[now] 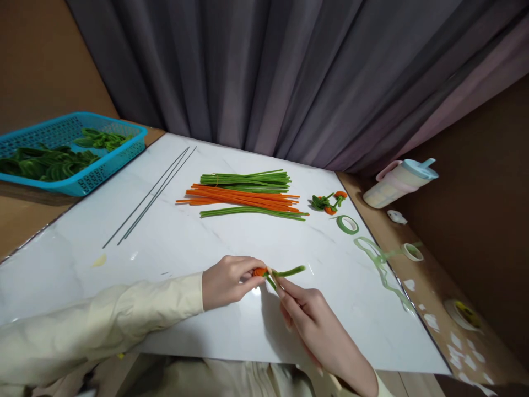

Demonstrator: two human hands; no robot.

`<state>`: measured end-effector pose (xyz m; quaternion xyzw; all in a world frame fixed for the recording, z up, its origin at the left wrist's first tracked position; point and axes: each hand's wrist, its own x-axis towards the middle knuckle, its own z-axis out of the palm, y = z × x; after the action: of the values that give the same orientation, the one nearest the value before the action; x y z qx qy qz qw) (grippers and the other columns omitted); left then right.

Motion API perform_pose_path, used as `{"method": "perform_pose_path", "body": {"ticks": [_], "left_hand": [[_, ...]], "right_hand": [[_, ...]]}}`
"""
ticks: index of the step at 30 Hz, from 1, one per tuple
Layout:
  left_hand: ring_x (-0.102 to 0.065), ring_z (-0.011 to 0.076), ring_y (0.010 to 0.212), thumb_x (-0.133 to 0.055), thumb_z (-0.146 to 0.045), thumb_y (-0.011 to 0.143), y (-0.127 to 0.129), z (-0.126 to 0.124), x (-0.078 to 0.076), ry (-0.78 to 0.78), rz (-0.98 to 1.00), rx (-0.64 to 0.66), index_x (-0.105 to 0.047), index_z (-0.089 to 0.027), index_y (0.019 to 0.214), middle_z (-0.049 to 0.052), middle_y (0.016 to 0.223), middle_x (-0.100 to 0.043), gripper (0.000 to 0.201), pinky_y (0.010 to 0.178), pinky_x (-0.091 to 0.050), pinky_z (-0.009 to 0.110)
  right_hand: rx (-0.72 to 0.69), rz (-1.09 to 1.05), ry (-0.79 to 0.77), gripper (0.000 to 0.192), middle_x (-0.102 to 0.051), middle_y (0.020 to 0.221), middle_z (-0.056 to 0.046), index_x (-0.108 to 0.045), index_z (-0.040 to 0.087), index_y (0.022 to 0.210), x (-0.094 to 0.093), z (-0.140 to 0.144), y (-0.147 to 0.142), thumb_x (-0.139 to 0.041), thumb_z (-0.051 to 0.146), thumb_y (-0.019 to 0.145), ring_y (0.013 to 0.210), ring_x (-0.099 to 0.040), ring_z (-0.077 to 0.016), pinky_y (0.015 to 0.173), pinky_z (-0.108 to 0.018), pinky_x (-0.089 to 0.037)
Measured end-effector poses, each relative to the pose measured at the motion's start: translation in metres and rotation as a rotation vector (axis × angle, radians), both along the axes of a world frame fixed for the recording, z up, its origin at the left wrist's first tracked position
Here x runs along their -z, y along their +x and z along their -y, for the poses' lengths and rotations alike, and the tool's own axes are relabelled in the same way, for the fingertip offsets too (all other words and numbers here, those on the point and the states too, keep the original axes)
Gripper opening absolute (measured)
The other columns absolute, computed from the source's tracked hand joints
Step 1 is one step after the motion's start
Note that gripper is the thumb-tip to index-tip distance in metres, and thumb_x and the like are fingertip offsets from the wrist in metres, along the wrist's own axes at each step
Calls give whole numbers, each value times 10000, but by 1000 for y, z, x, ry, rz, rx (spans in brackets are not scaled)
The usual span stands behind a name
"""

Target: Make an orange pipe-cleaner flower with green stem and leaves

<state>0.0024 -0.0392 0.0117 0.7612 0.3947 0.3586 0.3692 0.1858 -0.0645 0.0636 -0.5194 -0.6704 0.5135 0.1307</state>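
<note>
White table, curtain behind: left hand pinched an orange coil, right hand gripped its green stem at the near edge, apparently mid-twist; tighter winding seemed due.

Grey-purple curtain hangs in heavy vertical folds across the whole back, reaching down behind the far edge of the tabletop. Tabletop is a white, marble-look glossy sheet with faint veins and soft glare spots, laid on a brown surface that shows along its right edge and at the left corner. Brown wall panel at upper left, a darker brown panel at right. Light is dim, even, indoor; soft shadows only. No window or floor in view.
</note>
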Motion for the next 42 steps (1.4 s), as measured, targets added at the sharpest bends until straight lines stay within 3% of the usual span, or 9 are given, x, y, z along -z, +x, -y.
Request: {"method": "perform_pose_path", "body": {"ticks": [4, 9, 14, 24, 29, 32, 35, 38, 42], "left_hand": [[-644, 134, 662, -561, -208, 764, 2, -2, 0, -293, 81, -22, -645, -70, 905, 91, 808, -681, 214, 637, -546, 196], [-642, 145, 664, -635, -197, 678, 2, -8, -2, -514, 152, -77, -643, -90, 832, 38, 693, -653, 188, 640, -538, 215], [-661, 157, 683, -672, -200, 652, -3, -16, -4, -660, 244, 7, -623, -98, 828, 35, 711, -665, 209, 667, -533, 241], [-676, 157, 678, -745, -246, 624, -13, -25, 6, -884, 243, 295, -621, -98, 867, 68, 755, -706, 311, 670, -538, 255], [-673, 159, 659, -757, -285, 616, -14, -27, 2, -906, 292, 291, -620, -92, 873, 78, 760, -702, 350, 669, -534, 266], [-674, 172, 645, -757, -301, 617, -15, -27, -1, -916, 296, 307, -633, -86, 877, 87, 766, -703, 359, 669, -541, 290], [-677, 180, 649, -746, -301, 640, -16, -27, -2, -911, 299, 348, -653, -85, 903, 92, 781, -704, 354, 669, -550, 305], [-677, 175, 636, -740, -294, 655, -17, -27, -1, -914, 330, 390, -660, -91, 918, 78, 764, -704, 341, 653, -556, 299], [-665, 151, 565, -740, -293, 657, -18, -28, -2, -921, 262, 420, -655, -99, 918, 58, 719, -702, 336, 595, -547, 258]], "right_hand": [[-75, 107, 213, 290, -441, 555, 37, -578, 139, 1041, 4, -2, 1, -338, 221, 898, 475, -370, -81, 468, -181, -318], [-109, 83, 260, 328, -553, 793, -28, -544, 178, 1140, 9, -5, 1, -323, 225, 902, 444, -426, -65, 403, -168, -335], [-166, -12, 176, 351, -532, 1011, -63, -493, 222, 1207, 4, -9, 4, -298, 245, 916, 377, -425, -14, 355, -143, -382], [-312, 32, -166, 313, -510, 1066, -76, -618, 152, 911, -24, -34, 12, -375, 348, 899, 314, -404, 31, 229, -116, -264], [-379, 155, -1, 284, -540, 924, -45, -618, 151, 885, -25, -32, 10, -360, 264, 910, 316, -372, 22, 255, -135, -252], [-459, 220, 246, 251, -568, 842, -37, -618, 157, 871, -23, -27, 6, -370, 123, 882, 531, -533, -66, 482, -174, -424], [-531, 321, 409, 320, -576, 914, -71, -594, 158, 1026, -22, -24, 1, -382, 24, 827, 734, -584, -132, 668, -238, -455], [-634, 448, 416, 408, -544, 1023, -107, -540, 139, 1136, -23, -24, -2, -380, -8, 790, 691, -599, -125, 639, -241, -457], [-764, 477, 449, 432, -554, 989, -94, -555, 123, 1095, -29, -27, -1, -370, -43, 742, 652, -580, -104, 593, -216, -433]]}}
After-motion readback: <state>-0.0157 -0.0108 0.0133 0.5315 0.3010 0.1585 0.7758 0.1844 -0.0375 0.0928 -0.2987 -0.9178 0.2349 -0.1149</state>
